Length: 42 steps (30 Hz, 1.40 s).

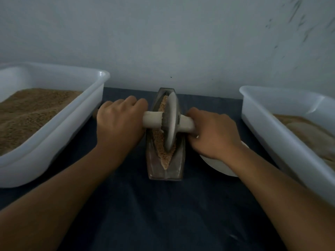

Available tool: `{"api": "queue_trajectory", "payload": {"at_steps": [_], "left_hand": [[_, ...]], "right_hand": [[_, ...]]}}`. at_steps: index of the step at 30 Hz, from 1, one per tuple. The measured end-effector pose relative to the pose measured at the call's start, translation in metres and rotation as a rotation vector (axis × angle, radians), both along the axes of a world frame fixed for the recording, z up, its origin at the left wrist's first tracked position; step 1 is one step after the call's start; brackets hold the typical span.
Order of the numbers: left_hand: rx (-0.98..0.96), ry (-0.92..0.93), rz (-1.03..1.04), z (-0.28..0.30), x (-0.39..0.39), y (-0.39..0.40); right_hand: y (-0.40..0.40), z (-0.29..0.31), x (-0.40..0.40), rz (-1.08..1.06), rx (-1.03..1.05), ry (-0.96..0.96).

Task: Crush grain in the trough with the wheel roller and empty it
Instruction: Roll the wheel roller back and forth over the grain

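Crushing stage, seen from the head camera. The trough (165, 161), a narrow boat-shaped vessel, lies lengthwise away from me on the dark cloth (163, 214), between two white tubs. The grain (159, 136) fills its groove as a coarse tan line, visible on both sides of the wheel roller (170, 122), whose disc stands upright in the groove at about mid-length. My left hand (117, 122) is clenched round the left end of the pale axle handle (152, 119), fingers curled over the top; my right hand (213, 134) grasps the right end the same way. I judge the disc heavy and rigid, so its own weight should do the crushing; the handle ends are the sensible hold, hands kept evenly either side so the disc does not tip against the trough wall. The grain looks loose and dry and could spill over the low rim if the roller is driven hard to the ends. The left tub (59, 124) holds brown grain; the right tub (272, 131) holds paler material. A white dish (217, 165) sits just right of the trough, partly under my right wrist.
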<state>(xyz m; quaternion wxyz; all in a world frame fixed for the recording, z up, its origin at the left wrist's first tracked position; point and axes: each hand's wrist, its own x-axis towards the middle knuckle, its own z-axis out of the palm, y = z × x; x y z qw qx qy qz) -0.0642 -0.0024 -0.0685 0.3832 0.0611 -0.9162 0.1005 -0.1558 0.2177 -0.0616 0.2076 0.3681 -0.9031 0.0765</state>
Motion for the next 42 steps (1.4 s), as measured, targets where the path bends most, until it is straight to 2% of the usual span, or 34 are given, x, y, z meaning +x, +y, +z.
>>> {"api": "queue_trajectory", "payload": {"at_steps": [4, 11, 21, 28, 37, 42], "left_hand": [[0.037, 0.092, -0.066, -0.006, 0.008, -0.001], [0.061, 0.092, -0.066, -0.007, 0.008, -0.003], [-0.020, -0.131, 0.068, 0.004, -0.025, -0.012], [0.025, -0.438, 0.198, 0.025, -0.060, -0.019], [0.150, -0.725, 0.160, 0.046, -0.096, -0.035], [0.196, -0.716, 0.151, 0.048, -0.105, -0.038]], "right_hand": [[0.009, -0.008, 0.021, -0.004, -0.014, 0.111], [0.008, -0.009, 0.017, -0.001, 0.003, 0.135], [-0.017, -0.003, -0.031, -0.126, 0.034, 0.042], [-0.026, 0.002, -0.058, -0.126, 0.043, -0.069], [-0.040, 0.020, -0.096, -0.120, 0.226, -0.233], [-0.051, 0.026, -0.113, -0.118, 0.290, -0.305]]}}
